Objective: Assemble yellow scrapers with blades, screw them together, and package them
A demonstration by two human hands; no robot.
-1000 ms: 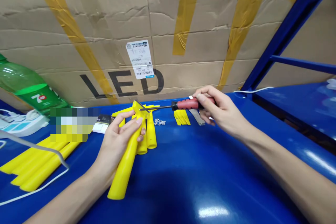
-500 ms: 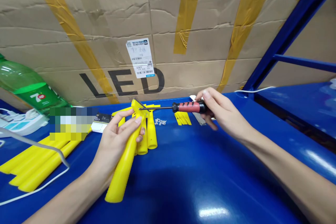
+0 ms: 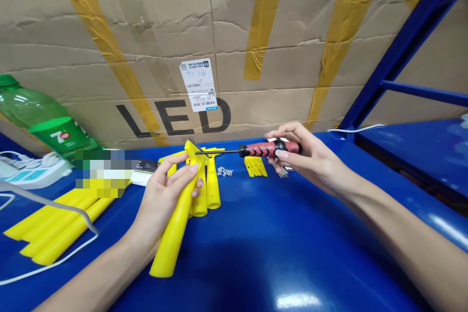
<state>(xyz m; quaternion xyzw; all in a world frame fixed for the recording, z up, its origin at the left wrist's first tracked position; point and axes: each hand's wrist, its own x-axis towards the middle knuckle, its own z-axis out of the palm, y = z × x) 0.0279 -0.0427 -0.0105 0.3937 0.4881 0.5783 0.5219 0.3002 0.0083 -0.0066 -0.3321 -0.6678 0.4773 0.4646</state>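
- Left hand closed on the upper part of a yellow handle, thumb laid along the near face, fingers curled behind it. Firm wrap, no slack visible.
- Handle lies aslant, wide end down toward the wearer, narrow head up and away; held above the blue table, left of centre. Thin metal strip at its head.
- Right hand half curled on the rear of a red-and-black screwdriver: thumb along the near side of the grip, index arched over the far side. Looser hold than the left; contact of the rear fingers hidden.
- Screwdriver about level, shaft pointing left, tip at the head of the yellow handle. Too small to tell whether it sits in a screw.
- Hands well apart, bridged by the shaft.
- Beyond the left hand: more yellow handles on the table. Just right of these, a small heap of screws.
- Near the right hand: small yellow pieces, side by side, below the screwdriver grip in view.
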